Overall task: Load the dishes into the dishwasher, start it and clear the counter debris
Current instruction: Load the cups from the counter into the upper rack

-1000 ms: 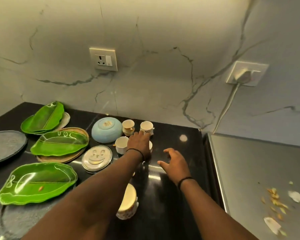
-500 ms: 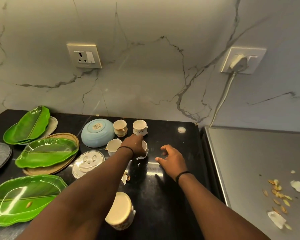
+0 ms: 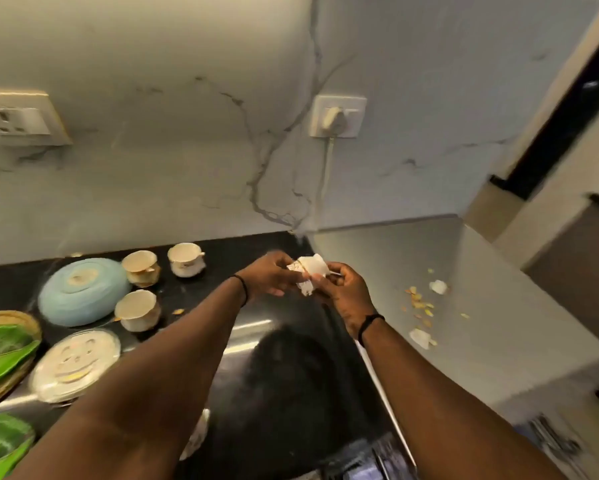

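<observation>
A small white cup [image 3: 310, 271] hangs above the black counter [image 3: 280, 358], held between both hands. My left hand [image 3: 268, 278] grips its left side and my right hand [image 3: 343, 292] grips its right side. Three more cream cups [image 3: 185, 259] [image 3: 141, 268] [image 3: 137, 310] stand on the counter to the left. An upturned blue bowl [image 3: 80, 292] lies beside them. A round plate with a smiley face [image 3: 75, 365] and green leaf-shaped plates [image 3: 4, 351] sit at the left edge. Crumbs and paper scraps [image 3: 421, 306] are scattered on the grey steel surface [image 3: 481, 341].
Another cup [image 3: 197, 434] stands partly hidden under my left forearm. A wall socket with a plug and white cable [image 3: 336, 116] sits on the marble backsplash; a second socket [image 3: 17, 119] is at the left. A raised ledge [image 3: 550, 244] borders the steel surface on the right.
My left hand lifted a cup off the counter and carried it right. My right hand rose from the counter and took hold of it too. The view swung to the right.
</observation>
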### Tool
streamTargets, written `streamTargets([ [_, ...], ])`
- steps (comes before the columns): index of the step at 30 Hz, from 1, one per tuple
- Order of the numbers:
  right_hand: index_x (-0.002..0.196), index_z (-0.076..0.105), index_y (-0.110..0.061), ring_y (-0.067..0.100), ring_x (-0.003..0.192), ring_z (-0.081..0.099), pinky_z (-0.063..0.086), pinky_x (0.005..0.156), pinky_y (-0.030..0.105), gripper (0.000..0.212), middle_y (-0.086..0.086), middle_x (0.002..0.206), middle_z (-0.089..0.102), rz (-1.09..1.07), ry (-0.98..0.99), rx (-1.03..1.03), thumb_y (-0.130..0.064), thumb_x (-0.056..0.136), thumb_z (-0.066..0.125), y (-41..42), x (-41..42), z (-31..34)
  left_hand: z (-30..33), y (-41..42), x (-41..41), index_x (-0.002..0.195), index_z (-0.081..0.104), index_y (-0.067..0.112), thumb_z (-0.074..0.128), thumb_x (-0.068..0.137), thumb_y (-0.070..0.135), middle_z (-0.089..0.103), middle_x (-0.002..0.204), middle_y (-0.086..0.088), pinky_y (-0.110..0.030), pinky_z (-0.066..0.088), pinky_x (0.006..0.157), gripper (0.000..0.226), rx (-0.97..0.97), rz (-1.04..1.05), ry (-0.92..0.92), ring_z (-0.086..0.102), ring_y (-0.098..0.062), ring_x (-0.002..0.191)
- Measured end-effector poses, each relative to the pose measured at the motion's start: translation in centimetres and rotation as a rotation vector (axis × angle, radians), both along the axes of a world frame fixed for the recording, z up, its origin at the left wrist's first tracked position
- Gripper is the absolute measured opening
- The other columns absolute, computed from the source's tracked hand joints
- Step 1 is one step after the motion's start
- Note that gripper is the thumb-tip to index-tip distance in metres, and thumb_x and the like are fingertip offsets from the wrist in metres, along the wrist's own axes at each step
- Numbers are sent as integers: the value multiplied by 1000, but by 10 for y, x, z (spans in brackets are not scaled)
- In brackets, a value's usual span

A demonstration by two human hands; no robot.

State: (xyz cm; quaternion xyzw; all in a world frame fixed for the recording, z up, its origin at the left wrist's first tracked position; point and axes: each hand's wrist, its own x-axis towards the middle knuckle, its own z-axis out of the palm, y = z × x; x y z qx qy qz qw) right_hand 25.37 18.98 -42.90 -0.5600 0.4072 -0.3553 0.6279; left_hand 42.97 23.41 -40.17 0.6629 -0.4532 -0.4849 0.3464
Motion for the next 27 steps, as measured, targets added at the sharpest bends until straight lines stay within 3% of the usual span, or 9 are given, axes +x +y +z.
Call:
streamTargets([
  [3,113,58,-8,14,80,67,57,64,23,32,10,101,68,-155,73,-28,-15,85,71,2,-61,-1,-7,-25,-51,98,63,16,86,68,21,69,98,-8,-34,54,78,39,-13,-145,-159,62,-19,85],
  [7,114,59,-7,17,82,66,58,70,29,39,5,96,68,-329,183,1,-16,81,76,13,-169,-2,-16,-42,-160,105,63,14,93,52,18,69,95,-10,-34,52,84,61,-86,-408,-170,59,-18,83],
  [10,108,66,-3,16,76,65,58,70,31,33,8,90,69,-416,271,17,-15,79,77,32,-256,1,-27,-49,-250,106,63,11,92,57,16,67,97,-8,-33,50,81,57,-162,-602,-215,59,-19,85],
  [14,99,70,-7,16,76,65,56,66,26,34,8,92,72,-538,462,-16,-22,72,83,66,-357,-2,-39,-40,-360,99,63,12,91,59,33,66,97,-3,-32,47,73,54,-246,-796,-352,60,-21,87],
  [17,90,69,-14,21,82,65,53,72,34,40,4,88,71,-580,657,-42,-39,64,86,87,-416,-17,-54,-27,-427,105,64,11,91,60,32,67,103,-6,-31,47,78,57,-241,-897,-373,61,-25,94],
  [20,90,67,-13,19,81,61,47,70,32,44,2,87,68,-609,782,-21,-43,65,85,110,-472,-36,-73,-11,-495,121,61,13,89,63,28,66,116,-5,-26,44,83,66,-238,-995,-390,60,-20,104],
  [24,95,66,-14,21,85,61,49,74,36,47,2,93,68,-585,829,32,-45,65,85,137,-526,-72,-111,8,-554,129,58,11,86,69,27,63,124,-8,-25,40,88,68,-188,-1077,-465,58,-24,114],
  [27,98,65,-17,18,84,59,45,70,29,45,1,95,68,-536,855,86,-44,66,83,150,-555,-109,-149,15,-581,127,59,14,84,71,26,64,123,-6,-28,43,93,62,-161,-1096,-491,58,-24,113],
])
